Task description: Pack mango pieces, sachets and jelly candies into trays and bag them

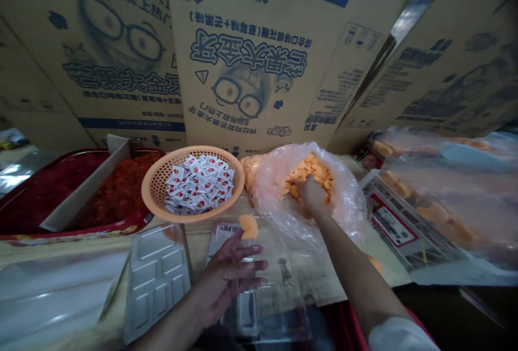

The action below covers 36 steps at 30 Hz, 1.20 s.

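My right hand (313,195) reaches into a clear plastic bag (348,205) of orange snack pieces (313,170), with its fingers buried among them. My left hand (232,273) lies low in the middle with fingers stretched out, resting on a clear plastic tray (279,291). One orange piece (249,227) sits in that tray just above my fingertips. A second clear compartment tray (157,278) lies to the left of the hand.
An orange basket (156,192) holds several small red-and-white sachets (198,184). A red tray (81,229) at the left holds red food split by a cardboard divider (87,189). Printed cardboard boxes (251,54) wall the back. Bagged orange snacks (445,205) lie at the right.
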Motion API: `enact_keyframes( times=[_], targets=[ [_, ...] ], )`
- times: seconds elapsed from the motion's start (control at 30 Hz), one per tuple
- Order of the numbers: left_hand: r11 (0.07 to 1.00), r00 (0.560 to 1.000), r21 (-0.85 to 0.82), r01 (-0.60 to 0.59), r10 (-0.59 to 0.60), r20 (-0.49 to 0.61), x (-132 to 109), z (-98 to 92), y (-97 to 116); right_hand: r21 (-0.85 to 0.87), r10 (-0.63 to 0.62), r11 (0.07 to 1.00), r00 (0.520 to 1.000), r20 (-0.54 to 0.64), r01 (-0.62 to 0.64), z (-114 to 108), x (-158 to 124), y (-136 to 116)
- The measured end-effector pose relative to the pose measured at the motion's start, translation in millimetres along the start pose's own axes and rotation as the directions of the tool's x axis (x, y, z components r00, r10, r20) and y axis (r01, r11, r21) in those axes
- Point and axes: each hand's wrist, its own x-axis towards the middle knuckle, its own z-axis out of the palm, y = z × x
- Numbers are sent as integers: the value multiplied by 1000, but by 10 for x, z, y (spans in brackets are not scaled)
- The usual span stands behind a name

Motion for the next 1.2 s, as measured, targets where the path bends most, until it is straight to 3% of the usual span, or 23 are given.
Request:
enact_keyframes(
  times=[0.17,0.27,0.33,0.4,0.47,0.53,0.6,0.7,0.8,0.9,0.97,1.1,1.2],
  targets=[
    [998,998,-15,-55,55,33,-178,-55,85,0,25,1000,999,26,-25,142,163,-19],
    [996,997,-21,-81,81,6,-287,-88,161,46,24,999,1000,-8,-24,50,93,-50],
    [996,995,-19,-93,92,-30,-353,-130,218,177,5,984,997,-78,9,-103,-28,-113],
    [995,993,-12,-103,102,-63,-414,-186,279,512,-2,856,992,-128,68,-308,-237,-242],
    [993,990,-5,-115,114,-85,-471,-245,342,854,-48,514,997,-57,74,-519,-534,-441],
    [991,986,3,-132,132,-101,-526,-291,402,941,-250,335,960,125,-36,-681,-875,-690],
    [988,981,7,-156,156,-113,-584,-317,454,950,-375,289,899,226,-118,-752,-1189,-950],
    [978,971,9,-208,208,-115,-681,-347,515,933,-461,305,827,322,-192,-684,-1507,-1291],
    [966,959,9,-258,258,-114,-782,-418,559,896,-560,412,730,392,-165,-507,-1661,-1543],
    [957,945,-3,-290,286,-156,-873,-545,598,841,-657,536,664,358,78,-354,-1770,-1722],
    [953,936,-9,-303,296,-192,-927,-638,625,773,-720,563,632,285,294,-295,-1852,-1812],
    [949,929,-27,-313,300,-218,-1041,-803,701,708,-835,462,532,142,535,-222,-1924,-1964],
    [949,934,-44,-311,297,-199,-1156,-943,772,638,-836,458,544,73,619,-102,-1746,-2109]
  ],
)
